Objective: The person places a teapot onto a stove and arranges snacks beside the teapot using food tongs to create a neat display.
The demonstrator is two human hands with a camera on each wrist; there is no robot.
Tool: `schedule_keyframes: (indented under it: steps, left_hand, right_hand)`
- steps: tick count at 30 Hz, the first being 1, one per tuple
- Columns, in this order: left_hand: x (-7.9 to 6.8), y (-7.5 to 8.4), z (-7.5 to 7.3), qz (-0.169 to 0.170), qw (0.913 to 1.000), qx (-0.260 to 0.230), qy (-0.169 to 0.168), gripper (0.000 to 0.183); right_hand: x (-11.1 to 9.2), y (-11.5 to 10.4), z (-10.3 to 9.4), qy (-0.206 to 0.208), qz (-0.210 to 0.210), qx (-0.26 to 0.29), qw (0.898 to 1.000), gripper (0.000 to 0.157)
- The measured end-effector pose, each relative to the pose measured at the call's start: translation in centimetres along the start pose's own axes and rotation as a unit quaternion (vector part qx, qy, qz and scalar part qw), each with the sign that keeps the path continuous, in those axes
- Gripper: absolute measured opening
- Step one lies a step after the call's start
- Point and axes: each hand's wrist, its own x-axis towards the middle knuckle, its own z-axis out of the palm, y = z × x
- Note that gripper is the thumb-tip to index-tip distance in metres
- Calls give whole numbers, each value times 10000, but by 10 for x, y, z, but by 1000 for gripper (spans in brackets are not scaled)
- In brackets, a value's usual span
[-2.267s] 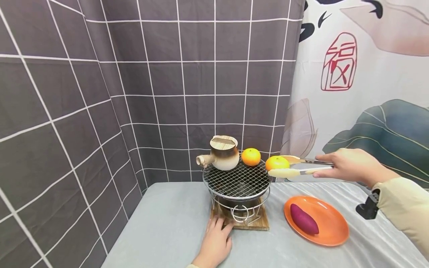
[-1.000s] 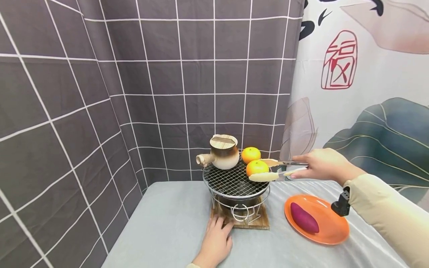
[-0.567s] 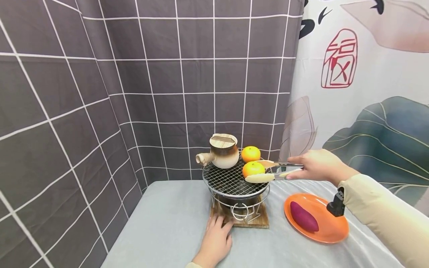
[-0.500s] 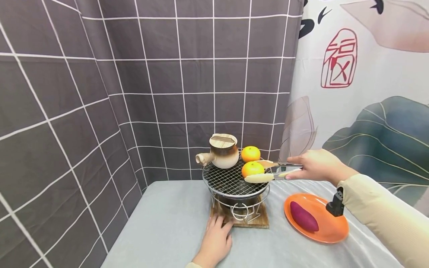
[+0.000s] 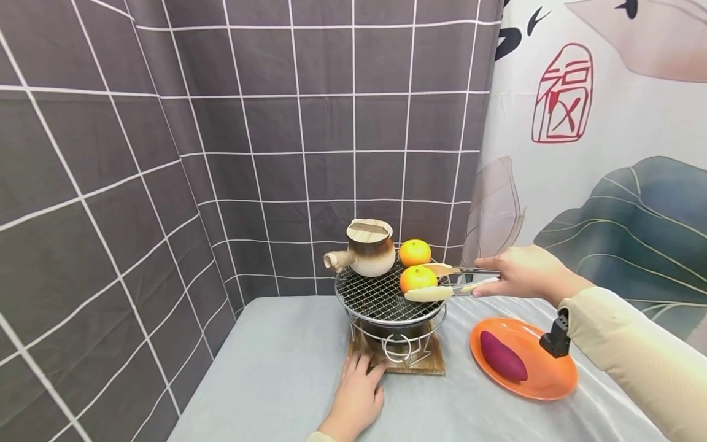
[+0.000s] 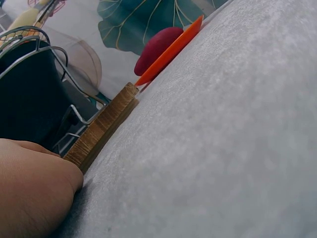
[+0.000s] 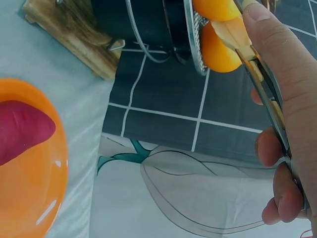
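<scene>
My right hand [image 5: 525, 274] holds a pair of tongs [image 5: 469, 270] with pale tips. Between those tips is a mandarin [image 5: 417, 279], low over the right side of the round wire grill [image 5: 381, 298]. Another mandarin [image 5: 415, 252] sits just behind it on the mesh. At the grill's back left stands a small clay pot [image 5: 372, 258] with a wooden lid and a side handle. My left hand [image 5: 353, 396] rests its fingers on the near left edge of the wooden board [image 5: 425, 366] under the stove. In the left wrist view its fingertips are hidden.
An orange plate [image 5: 555, 374] with a purple sweet potato [image 5: 504, 356] lies right of the stove on the grey cloth [image 5: 265, 368]. A dark checked curtain [image 5: 326, 123] hangs close behind the grill; a patterned white cloth [image 5: 513, 123] hangs at the right.
My right hand has moved left, carrying the mandarin in the tongs from beyond the grill's right rim to over the mesh; it holds nearly still lately. The left hand stays put.
</scene>
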Motion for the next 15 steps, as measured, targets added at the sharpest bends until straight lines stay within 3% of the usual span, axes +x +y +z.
schedule_keyframes:
  steps: [15]
  left_hand:
    - [-1,0,2,82,9998,13,199,47]
  right_hand:
    - [-3,1,-3,140,90,-95,9998,88]
